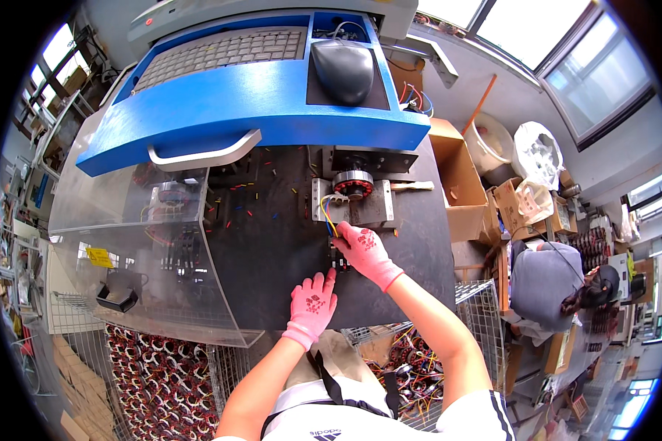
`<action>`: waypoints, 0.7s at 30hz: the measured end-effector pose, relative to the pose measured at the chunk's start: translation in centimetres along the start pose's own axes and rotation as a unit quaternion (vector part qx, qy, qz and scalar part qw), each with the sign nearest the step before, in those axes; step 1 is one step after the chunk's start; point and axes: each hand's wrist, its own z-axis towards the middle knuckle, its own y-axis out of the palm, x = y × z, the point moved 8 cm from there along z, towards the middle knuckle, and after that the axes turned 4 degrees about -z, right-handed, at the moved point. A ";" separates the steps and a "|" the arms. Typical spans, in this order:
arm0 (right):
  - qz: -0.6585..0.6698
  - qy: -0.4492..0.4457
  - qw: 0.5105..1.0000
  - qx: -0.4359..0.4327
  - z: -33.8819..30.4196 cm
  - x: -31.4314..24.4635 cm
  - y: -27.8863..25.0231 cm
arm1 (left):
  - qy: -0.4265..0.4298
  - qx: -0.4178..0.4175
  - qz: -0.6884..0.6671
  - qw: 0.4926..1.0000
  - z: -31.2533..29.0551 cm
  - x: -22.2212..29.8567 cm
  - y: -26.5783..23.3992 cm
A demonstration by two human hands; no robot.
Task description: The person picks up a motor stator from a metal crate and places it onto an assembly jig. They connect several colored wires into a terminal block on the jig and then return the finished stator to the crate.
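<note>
My right hand (367,254), in a pink glove, is closed in a pinch on thin yellow and blue wires (327,217). These wires run from a ring-shaped motor stator (354,185) with red windings, seated on a metal fixture (380,204). Just below the pinch is a small black terminal block (337,259). My left hand (314,303), also pink-gloved, reaches its index finger to the block's near end. Its fingers are apart and hold nothing. The wire ends are hidden by my right fingers.
Above the dark worktop (272,272) juts a blue keyboard drawer (265,110) with a mouse (343,71). A clear plastic cover (140,272) stands at left. Wire baskets of stators (162,375) sit below. A brush (413,187) lies right of the fixture; a person (548,283) sits farther right.
</note>
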 end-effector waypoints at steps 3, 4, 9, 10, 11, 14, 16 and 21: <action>-0.007 -0.003 1.000 -0.003 0.1 0.0 0.7 | -0.004 0.007 -0.060 0.998 0.0 -0.1 -0.7; 0.004 0.005 1.000 0.007 -0.1 0.2 0.5 | -0.006 0.025 -0.113 0.993 -0.2 -0.3 -1.2; 0.145 0.065 0.984 0.081 -1.8 -1.2 -1.5 | 0.003 0.065 -0.313 0.947 -4.0 -1.2 -2.9; 0.227 0.141 0.963 -0.022 -2.3 -3.9 -0.5 | 0.002 0.018 -0.327 0.945 -5.3 -1.6 -2.5; 0.266 0.106 0.956 -0.058 -3.1 -6.6 0.1 | 0.016 -0.031 -0.344 0.939 -6.0 -1.2 -2.2; 0.344 -0.091 0.922 -0.154 -6.6 -16.3 5.4 | 0.171 0.033 -0.327 0.929 -9.1 -0.1 -1.9; 0.417 -0.040 0.868 -0.268 -9.3 -20.6 9.6 | 0.089 -0.145 -0.492 0.854 -10.1 -1.1 0.3; 0.348 -0.030 0.918 -0.185 -10.2 -18.4 11.0 | 0.125 -0.084 -0.309 0.939 -16.6 -4.9 1.1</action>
